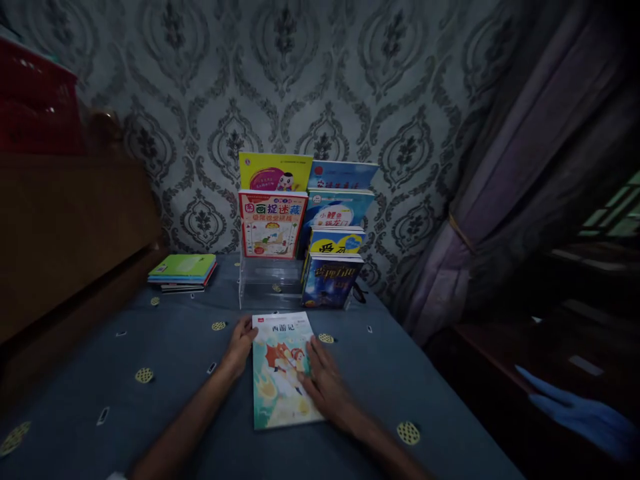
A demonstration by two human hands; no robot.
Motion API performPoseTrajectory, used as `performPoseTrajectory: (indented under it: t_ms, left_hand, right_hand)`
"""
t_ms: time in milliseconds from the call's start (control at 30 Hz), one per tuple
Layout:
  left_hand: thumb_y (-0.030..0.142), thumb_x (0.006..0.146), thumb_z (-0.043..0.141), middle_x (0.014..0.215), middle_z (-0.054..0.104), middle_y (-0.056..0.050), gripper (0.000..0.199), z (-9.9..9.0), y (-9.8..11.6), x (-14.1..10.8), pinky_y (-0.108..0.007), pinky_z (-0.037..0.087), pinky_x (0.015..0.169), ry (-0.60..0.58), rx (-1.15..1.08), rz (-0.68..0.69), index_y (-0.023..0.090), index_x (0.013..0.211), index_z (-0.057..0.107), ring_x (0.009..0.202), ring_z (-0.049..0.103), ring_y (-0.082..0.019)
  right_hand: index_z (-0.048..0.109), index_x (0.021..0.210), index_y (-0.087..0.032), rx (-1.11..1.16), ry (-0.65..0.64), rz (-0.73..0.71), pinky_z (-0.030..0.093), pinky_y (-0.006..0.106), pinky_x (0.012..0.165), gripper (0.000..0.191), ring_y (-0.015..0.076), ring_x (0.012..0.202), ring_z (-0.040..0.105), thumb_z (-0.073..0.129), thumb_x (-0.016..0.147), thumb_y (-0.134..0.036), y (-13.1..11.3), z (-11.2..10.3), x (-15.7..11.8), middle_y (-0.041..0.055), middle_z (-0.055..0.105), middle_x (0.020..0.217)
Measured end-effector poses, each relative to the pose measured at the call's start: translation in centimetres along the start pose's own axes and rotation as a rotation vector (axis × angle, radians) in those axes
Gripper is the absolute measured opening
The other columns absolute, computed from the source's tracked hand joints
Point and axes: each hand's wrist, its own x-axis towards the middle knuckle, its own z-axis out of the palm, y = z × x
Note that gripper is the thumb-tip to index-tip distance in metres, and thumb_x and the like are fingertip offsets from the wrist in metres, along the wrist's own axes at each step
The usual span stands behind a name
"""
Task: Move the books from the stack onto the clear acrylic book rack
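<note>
Blue pineapple-print cloth in a dim room: patterned wallpaper at the far side, a tied purple curtain at right, a brown wooden panel at left. From my remote station I see the 西游记 picture book near centre, before a clear acrylic book rack. My left hand grips its left edge; my right hand lies open, fingers extended, over its right edge. The left fingertips are partly hidden. Racked books overlap; a red object is cut off at far left; the right-hand shadows obscure detail.
</note>
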Motion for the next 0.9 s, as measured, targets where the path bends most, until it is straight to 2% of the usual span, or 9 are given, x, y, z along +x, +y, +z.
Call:
performPoseTrajectory:
  t_ms: [100, 167, 267, 400, 533, 600, 667, 767, 900]
  left_hand:
    - [0.011, 0.075, 0.072, 0.109, 0.075, -0.012, 0.032, 0.8, 0.6, -1.8, -0.040, 0.052, 0.101, 0.104, -0.045, -0.118, 0.017, 0.105, 0.065, 0.118, 0.067, -0.029]
    - [0.014, 0.076, 0.073, 0.098, 0.077, -0.012, 0.028, 1.5, 0.5, -3.5, -0.041, 0.057, 0.092, 0.087, -0.081, -0.172, 0.016, 0.103, 0.065, 0.102, 0.073, -0.029]
    - [0.023, 0.079, 0.076, 0.092, 0.077, -0.010, 0.030, 2.5, 0.2, -5.7, -0.040, 0.060, 0.083, 0.099, -0.115, -0.173, 0.016, 0.106, 0.063, 0.088, 0.076, -0.028]
    - [0.040, 0.081, 0.076, 0.093, 0.077, -0.012, 0.042, 3.7, 0.6, -7.2, -0.040, 0.061, 0.079, 0.136, -0.151, -0.188, 0.016, 0.112, 0.062, 0.086, 0.077, -0.030]
    - [0.056, 0.083, 0.069, 0.098, 0.077, -0.016, 0.050, 5.0, 1.7, -7.7, -0.043, 0.062, 0.081, 0.050, -0.220, -0.180, 0.012, 0.108, 0.066, 0.092, 0.076, -0.034]
    - [0.062, 0.082, 0.067, 0.099, 0.077, -0.017, 0.054, 5.6, 2.4, -7.9, -0.046, 0.061, 0.083, 0.004, -0.231, -0.163, 0.012, 0.104, 0.068, 0.096, 0.075, -0.035]
    - [0.066, 0.079, 0.068, 0.101, 0.077, -0.017, 0.059, 6.1, 3.2, -7.9, -0.047, 0.060, 0.087, -0.035, -0.233, -0.111, 0.012, 0.103, 0.068, 0.101, 0.073, -0.036]
    - [0.070, 0.072, 0.072, 0.105, 0.076, -0.013, 0.063, 6.4, 4.5, -7.9, -0.044, 0.056, 0.095, -0.052, -0.176, 0.096, 0.014, 0.102, 0.068, 0.110, 0.069, -0.035]
    - [0.070, 0.067, 0.075, 0.114, 0.074, -0.010, 0.067, 5.2, 6.3, -8.1, -0.039, 0.051, 0.102, -0.113, 0.029, 0.374, 0.019, 0.110, 0.069, 0.120, 0.063, -0.034]
  right_hand:
    - [0.027, 0.157, -0.007, -0.009, 0.016, -0.002, 0.018, 0.050, 0.125, 0.074, 0.0306, 0.153, 0.011, 0.035, 0.099, -0.052, -0.3, 0.0, -0.2, 0.0177, 0.017, 0.166]
    - [0.030, 0.156, -0.004, 0.005, 0.019, -0.009, 0.017, 0.050, 0.125, 0.073, 0.0319, 0.153, 0.013, 0.037, 0.099, -0.051, -0.6, 0.0, -0.3, 0.0194, 0.018, 0.165]
    - [0.032, 0.155, -0.003, 0.053, 0.019, -0.019, 0.017, 0.052, 0.125, 0.075, 0.0334, 0.153, 0.016, 0.037, 0.099, -0.053, -1.1, -0.1, -0.5, 0.0208, 0.018, 0.164]
    - [0.030, 0.157, -0.008, 0.175, 0.051, -0.014, 0.017, 0.052, 0.125, 0.078, 0.0308, 0.153, 0.014, 0.035, 0.098, -0.060, -1.3, 0.1, -0.9, 0.0181, 0.018, 0.165]
    - [0.025, 0.158, -0.010, 0.366, 0.137, 0.018, 0.019, 0.051, 0.124, 0.081, 0.0284, 0.154, 0.014, 0.034, 0.098, -0.063, -1.2, 1.1, -0.6, 0.0166, 0.014, 0.167]
    - [0.027, 0.158, -0.014, 0.468, 0.202, 0.061, 0.021, 0.054, 0.123, 0.081, 0.0297, 0.153, 0.018, 0.035, 0.097, -0.066, -1.5, 1.3, 0.0, 0.0167, 0.021, 0.166]
    - [0.030, 0.157, -0.016, 0.572, 0.245, 0.112, 0.025, 0.057, 0.121, 0.082, 0.0312, 0.151, 0.025, 0.033, 0.095, -0.070, -2.3, 1.0, 0.6, 0.0173, 0.031, 0.162]
    - [0.028, 0.157, -0.017, 0.704, 0.259, 0.144, 0.030, 0.055, 0.119, 0.085, 0.0303, 0.150, 0.029, 0.032, 0.094, -0.073, -4.2, -0.6, 1.5, 0.0161, 0.038, 0.159]
    - [0.013, 0.160, -0.022, 0.831, 0.330, -0.029, 0.034, 0.049, 0.119, 0.085, 0.0260, 0.148, 0.034, 0.039, 0.094, -0.070, -6.6, -3.0, 1.7, 0.0131, 0.040, 0.158]
